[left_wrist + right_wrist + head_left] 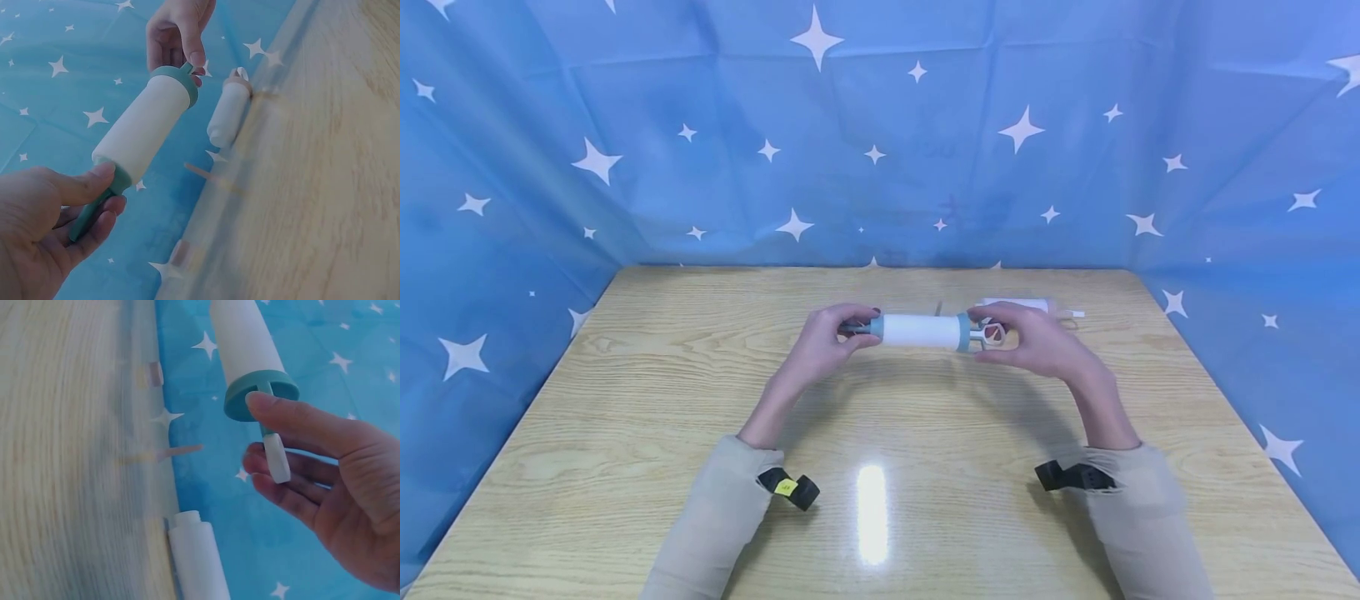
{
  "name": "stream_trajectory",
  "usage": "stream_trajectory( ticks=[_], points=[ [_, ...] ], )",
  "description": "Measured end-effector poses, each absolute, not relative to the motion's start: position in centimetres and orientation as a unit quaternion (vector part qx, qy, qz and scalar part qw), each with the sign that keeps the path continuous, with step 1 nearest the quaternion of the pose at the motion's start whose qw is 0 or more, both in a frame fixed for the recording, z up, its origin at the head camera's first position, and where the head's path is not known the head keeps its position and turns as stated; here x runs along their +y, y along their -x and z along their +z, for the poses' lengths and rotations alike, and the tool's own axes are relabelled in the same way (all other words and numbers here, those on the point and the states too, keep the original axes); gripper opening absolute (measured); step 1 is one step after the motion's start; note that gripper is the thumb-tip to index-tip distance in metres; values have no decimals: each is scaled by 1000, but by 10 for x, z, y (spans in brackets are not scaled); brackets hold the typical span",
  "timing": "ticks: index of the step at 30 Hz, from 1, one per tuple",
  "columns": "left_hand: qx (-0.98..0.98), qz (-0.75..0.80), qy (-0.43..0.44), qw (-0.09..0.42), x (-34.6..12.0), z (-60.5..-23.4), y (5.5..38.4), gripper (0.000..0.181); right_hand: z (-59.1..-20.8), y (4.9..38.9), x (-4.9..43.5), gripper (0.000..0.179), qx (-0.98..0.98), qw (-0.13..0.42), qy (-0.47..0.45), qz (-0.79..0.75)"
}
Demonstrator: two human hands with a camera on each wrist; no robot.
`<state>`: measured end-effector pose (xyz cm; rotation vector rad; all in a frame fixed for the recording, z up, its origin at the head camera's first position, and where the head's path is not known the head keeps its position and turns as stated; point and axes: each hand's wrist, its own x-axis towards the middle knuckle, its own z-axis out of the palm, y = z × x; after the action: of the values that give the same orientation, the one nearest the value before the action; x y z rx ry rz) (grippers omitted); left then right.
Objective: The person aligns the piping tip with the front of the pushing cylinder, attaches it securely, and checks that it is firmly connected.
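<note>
A white cylinder (921,331) with teal end caps is held level above the wooden table, a hand at each end. My left hand (820,346) pinches its left end; the left wrist view shows the thumb on the teal end (122,175) and fingers around a flat teal piece sticking out. My right hand (1037,342) holds the other end. In the right wrist view its thumb presses a narrow teal bar on the cap (234,403), while a white tab (277,459) on the bar lies beside the curled fingers.
Behind my right hand lies a second, bottle-like white cylinder (228,115) with a peach cap and pale loop. A thin pinkish strip (181,451) and a small pinkish piece (154,374) lie near the table's far edge. A blue star-patterned cloth (880,125) hangs behind the table.
</note>
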<state>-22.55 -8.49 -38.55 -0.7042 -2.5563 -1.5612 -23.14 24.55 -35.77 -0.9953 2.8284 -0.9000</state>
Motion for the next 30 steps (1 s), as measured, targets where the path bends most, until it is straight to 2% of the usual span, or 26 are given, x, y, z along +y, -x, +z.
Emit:
stream_trajectory(
  ticks=[16,24,30],
  points=[
    [-849,-480,221,-5,-87,-402,230,40,-372,237,242,55,908,55,308,-279],
    [-854,-473,219,-17,-88,-408,232,32,-380,240,239,52,906,44,321,-272],
    [-862,-458,214,-32,-88,-413,234,34,-386,241,239,55,908,63,310,-275]
  ],
)
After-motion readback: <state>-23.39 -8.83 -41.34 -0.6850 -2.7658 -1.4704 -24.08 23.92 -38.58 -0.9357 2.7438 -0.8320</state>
